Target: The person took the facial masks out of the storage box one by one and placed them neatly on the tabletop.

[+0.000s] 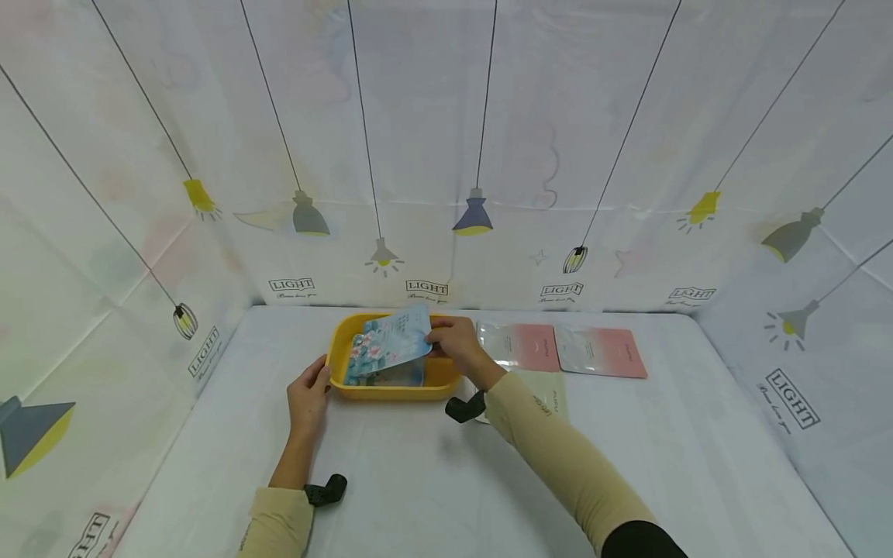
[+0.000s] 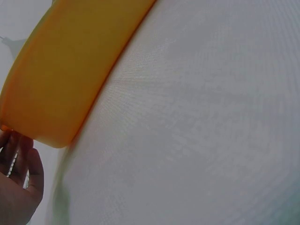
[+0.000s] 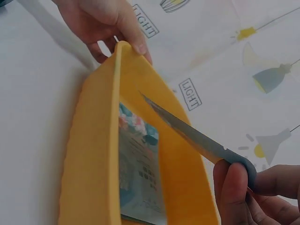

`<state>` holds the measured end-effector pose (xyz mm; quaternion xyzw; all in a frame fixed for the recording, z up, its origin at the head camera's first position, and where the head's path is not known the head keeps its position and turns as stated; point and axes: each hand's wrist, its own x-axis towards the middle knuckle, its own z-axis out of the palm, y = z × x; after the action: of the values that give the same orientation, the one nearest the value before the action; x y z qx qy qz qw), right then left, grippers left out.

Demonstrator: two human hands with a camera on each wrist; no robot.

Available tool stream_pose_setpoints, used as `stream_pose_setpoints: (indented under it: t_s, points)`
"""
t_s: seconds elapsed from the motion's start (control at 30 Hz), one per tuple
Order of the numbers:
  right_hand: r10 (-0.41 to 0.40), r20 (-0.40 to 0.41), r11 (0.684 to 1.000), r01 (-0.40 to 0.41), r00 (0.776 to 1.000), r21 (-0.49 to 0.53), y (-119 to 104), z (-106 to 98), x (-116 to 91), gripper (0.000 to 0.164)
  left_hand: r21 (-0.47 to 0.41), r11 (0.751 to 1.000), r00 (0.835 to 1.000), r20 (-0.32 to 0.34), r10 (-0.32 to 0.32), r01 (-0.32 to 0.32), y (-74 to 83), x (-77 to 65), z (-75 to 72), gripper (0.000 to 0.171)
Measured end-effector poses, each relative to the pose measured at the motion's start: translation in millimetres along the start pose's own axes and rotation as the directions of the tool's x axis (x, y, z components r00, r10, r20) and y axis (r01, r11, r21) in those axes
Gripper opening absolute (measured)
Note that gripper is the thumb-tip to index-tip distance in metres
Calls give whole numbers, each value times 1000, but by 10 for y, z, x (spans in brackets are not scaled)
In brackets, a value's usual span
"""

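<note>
A yellow plastic basket (image 1: 391, 394) sits near the back of the table. My left hand (image 1: 308, 394) grips its left end, the thumb over the rim and the fingers outside, as the right wrist view shows. My right hand (image 1: 456, 347) pinches the right edge of a light blue floral sheet mask packet (image 1: 396, 341), held tilted over the basket. In the right wrist view this packet (image 3: 197, 138) appears nearly edge-on. Beneath it another blue floral packet (image 3: 140, 173) lies inside the basket; the held one partly covers it in the head view.
Right of the basket lie two pink and silver packets (image 1: 537, 346) (image 1: 604, 352) side by side. In front of them is a pale yellow-green packet (image 1: 554, 390), partly hidden by the right forearm. A lamp-printed cloth wall (image 1: 502, 263) stands behind the white table (image 1: 391, 480).
</note>
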<state>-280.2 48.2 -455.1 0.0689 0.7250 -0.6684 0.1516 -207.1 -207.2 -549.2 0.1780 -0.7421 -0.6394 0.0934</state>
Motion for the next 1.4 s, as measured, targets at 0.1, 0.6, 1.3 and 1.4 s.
stream_pose_setpoints:
  t_s: [0.1,0.6,1.3,1.4]
  points:
    - [0,1,1000,0,1000,-1,-27,-61,-3,37,-2,1000,1000,-1,0,-1,-10,5,4,43]
    - [-31,6,999,31,999,25,-232,-525,-76,41,-5,1000,1000,-2,-4,4,-18,-6,13,43]
    - [-19,13,997,18,1000,72,-327,-1242,-281,51,-6,1000,1000,-10,-4,4,-7,-7,5,43]
    - [-18,5,998,18,1000,63,-312,-1343,-296,52,-8,1000,1000,-15,1,-2,10,-6,3,42]
